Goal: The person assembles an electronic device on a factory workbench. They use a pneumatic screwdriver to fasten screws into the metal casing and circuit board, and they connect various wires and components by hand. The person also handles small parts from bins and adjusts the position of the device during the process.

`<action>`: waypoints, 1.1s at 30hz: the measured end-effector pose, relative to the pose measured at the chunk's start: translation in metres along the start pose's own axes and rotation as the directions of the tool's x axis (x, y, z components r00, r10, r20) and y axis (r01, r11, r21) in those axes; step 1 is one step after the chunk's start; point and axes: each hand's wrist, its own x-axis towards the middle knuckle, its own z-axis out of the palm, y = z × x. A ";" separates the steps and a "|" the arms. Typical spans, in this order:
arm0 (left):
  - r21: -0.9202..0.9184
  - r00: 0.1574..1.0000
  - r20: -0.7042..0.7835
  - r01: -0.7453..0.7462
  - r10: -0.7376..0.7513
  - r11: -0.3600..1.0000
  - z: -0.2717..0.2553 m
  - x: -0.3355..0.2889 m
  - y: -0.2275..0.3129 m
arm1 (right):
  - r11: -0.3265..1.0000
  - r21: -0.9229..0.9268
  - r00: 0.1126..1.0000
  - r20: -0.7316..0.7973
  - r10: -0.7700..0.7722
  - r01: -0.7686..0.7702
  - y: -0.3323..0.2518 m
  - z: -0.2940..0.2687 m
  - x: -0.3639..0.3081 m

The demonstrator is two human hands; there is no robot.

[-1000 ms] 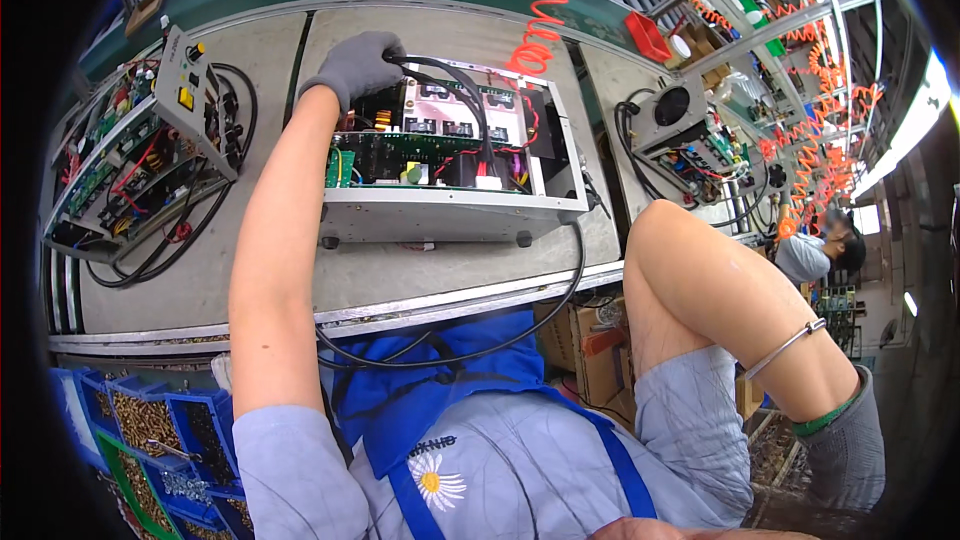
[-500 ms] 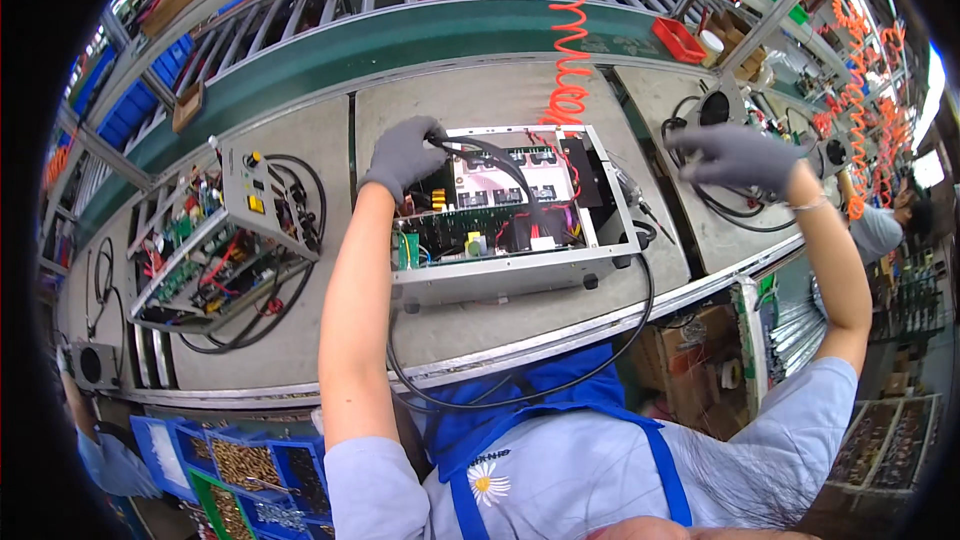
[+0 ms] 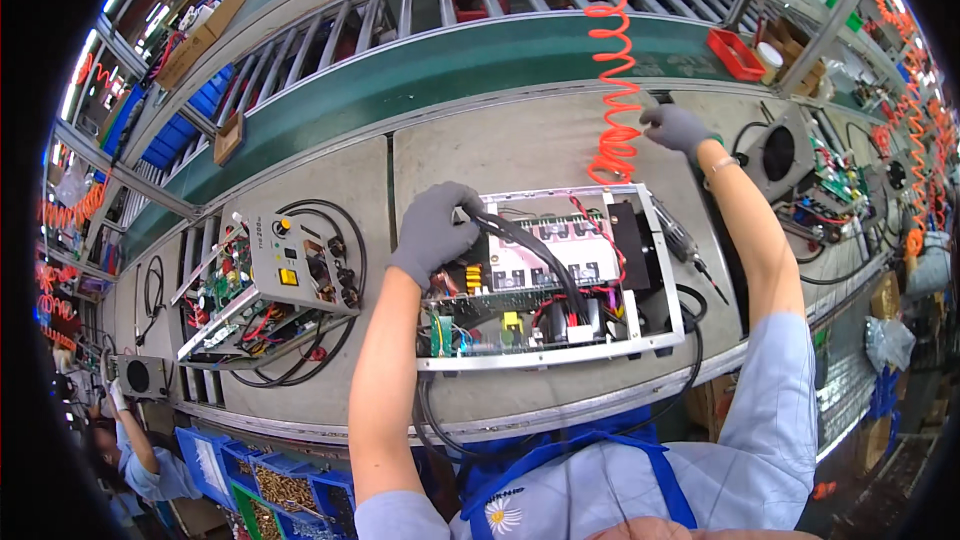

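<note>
In front of me sits an open metal chassis (image 3: 550,355) with circuit boards, a white panel and wiring inside. My left hand (image 3: 437,235), in a grey glove, is at its far left corner, closed around thick black cables (image 3: 530,245) that run down into the box. My right hand (image 3: 676,128), also gloved, reaches beyond the chassis, just right of an orange coiled air hose (image 3: 618,90). Its fingers are bent but apart, and I see nothing in them. Beside the chassis's right side lies a slim power screwdriver (image 3: 680,235), its bit pointing toward me.
To the left stands another open unit (image 3: 285,265) with a looped black cable. More open units (image 3: 835,175) are at the right. Behind the bench run a green belt (image 3: 450,60) and rollers; a red tray (image 3: 735,54) sits there. Blue bins (image 3: 270,465) hold screws at lower left.
My right hand has swung left and away from me, from above the right-hand units to beside the coiled hose. The left hand still grips the cables. The whole view has shifted.
</note>
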 end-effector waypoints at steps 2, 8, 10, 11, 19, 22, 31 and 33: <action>-0.028 1.000 -0.002 -0.024 0.024 0.999 -0.001 0.002 0.003 | 0.996 -0.040 0.995 -0.061 0.082 -0.085 0.012 0.024 0.043; -0.085 0.996 0.080 -0.029 0.036 0.996 -0.009 0.000 0.001 | 0.967 -0.036 0.964 -0.097 0.246 -0.250 -0.033 0.046 0.103; -0.061 0.993 0.100 -0.054 0.060 0.997 -0.010 0.000 0.003 | 0.977 -0.059 0.968 -0.161 0.194 -0.205 -0.004 0.092 0.134; -0.019 0.992 0.114 -0.055 0.057 0.998 -0.011 0.001 0.007 | 0.979 -0.072 0.965 -0.196 0.174 -0.191 0.010 0.107 0.144; 0.194 0.989 0.129 -0.103 0.079 0.976 -0.011 -0.001 0.020 | 0.994 0.042 0.969 -0.224 0.105 -0.098 0.026 0.109 0.142; 0.163 0.993 0.039 -0.117 0.112 0.980 -0.009 -0.006 0.011 | 0.991 0.084 0.974 -0.194 0.121 -0.106 -0.006 0.068 0.119; 0.115 0.996 0.084 -0.053 0.043 0.992 -0.003 0.006 0.019 | 0.973 0.079 0.945 -0.236 0.229 -0.216 0.028 0.077 0.131; 0.128 0.995 0.084 -0.060 0.050 0.990 -0.006 0.005 0.016 | 0.902 0.237 0.907 -0.134 0.399 -0.361 -0.004 0.063 0.135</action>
